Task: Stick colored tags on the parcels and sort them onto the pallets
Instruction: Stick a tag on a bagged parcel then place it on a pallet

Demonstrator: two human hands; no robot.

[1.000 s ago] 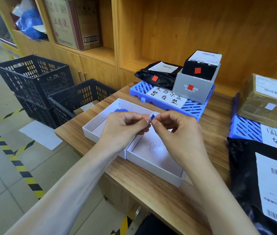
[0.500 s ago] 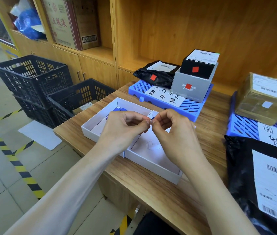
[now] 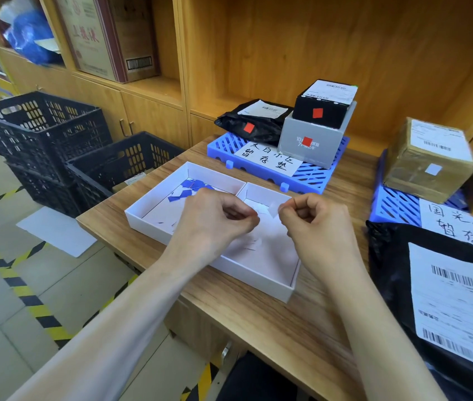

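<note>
L hand, R hand pinching white slip

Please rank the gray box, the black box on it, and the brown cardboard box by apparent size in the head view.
1. Brown cardboard box, though it sits nearer the camera.
2. Gray box.
3. Black box.

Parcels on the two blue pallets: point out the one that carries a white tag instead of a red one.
It is the brown cardboard box on the right-hand pallet, with a white tag on its front. The black bag, black box and grey box on the far pallet all carry red tags.
</note>
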